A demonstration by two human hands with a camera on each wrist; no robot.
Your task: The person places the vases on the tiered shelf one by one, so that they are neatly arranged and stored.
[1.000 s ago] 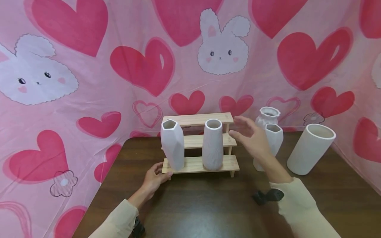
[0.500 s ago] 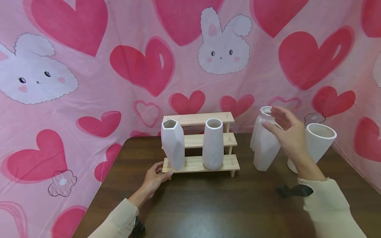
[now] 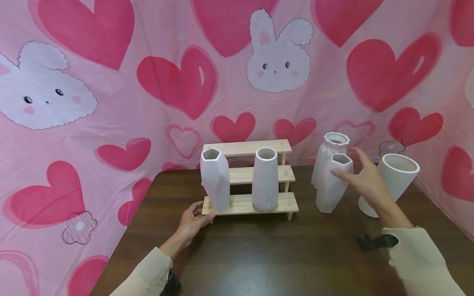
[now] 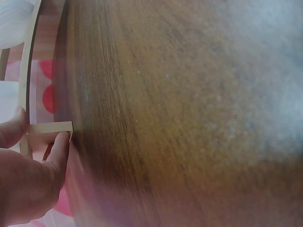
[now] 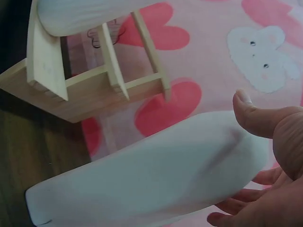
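The left hand (image 3: 190,224) holds the left end of a three-tier wooden display stand (image 3: 240,203) by its bottom step; in the left wrist view a finger presses along the stand's leg (image 4: 52,127). On that step stand a white faceted vase (image 3: 216,181) at left and a white round-mouthed vase (image 3: 265,181) to its right. At right, the right hand (image 3: 366,183) is spread about the upper part of another white faceted vase (image 3: 329,189). In the right wrist view its thumb hovers over that vase (image 5: 142,175), with the other fingers along the far side.
Behind the right-hand faceted vase stands a white vase with a ruffled rim (image 3: 321,160). A wide white cylindrical vase (image 3: 396,176) leans at the far right. The brown wooden table (image 3: 259,255) meets a pink heart-and-bunny cloth (image 3: 229,102) at the back.
The right hand has moved right from beside the stand, then lowered to the faceted vase's upper part. The left hand and the stand have stayed in place.
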